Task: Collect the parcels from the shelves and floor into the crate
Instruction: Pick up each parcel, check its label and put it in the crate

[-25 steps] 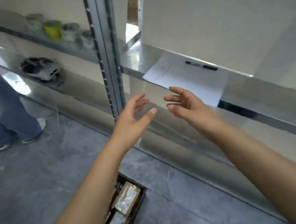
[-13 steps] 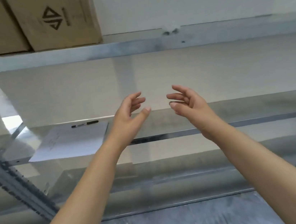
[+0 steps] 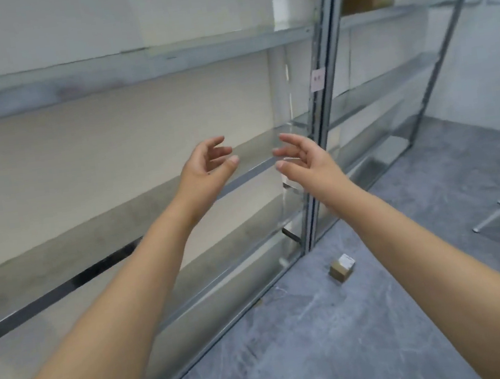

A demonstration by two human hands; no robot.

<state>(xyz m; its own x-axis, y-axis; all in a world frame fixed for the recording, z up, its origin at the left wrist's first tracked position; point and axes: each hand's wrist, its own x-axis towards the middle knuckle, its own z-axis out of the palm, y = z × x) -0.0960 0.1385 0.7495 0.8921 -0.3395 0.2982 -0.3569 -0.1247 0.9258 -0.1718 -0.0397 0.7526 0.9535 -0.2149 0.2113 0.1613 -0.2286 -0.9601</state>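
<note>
Hands: left hand (image 3: pixel 205 171) & right hand (image 3: pixel 309 165) both empty, fingers loose, spread, held apart.
Parcel: small box on floor (image 3: pixel 325 338), near foot of post (image 3: pixel 321 36).
Crate: not in view.
Risk: stooping for parcel (image 3: pixel 342 267), head/arm may clip shelf edge (image 3: pixel 64 285).
Room: open floor to right; shelves close on left.
</note>
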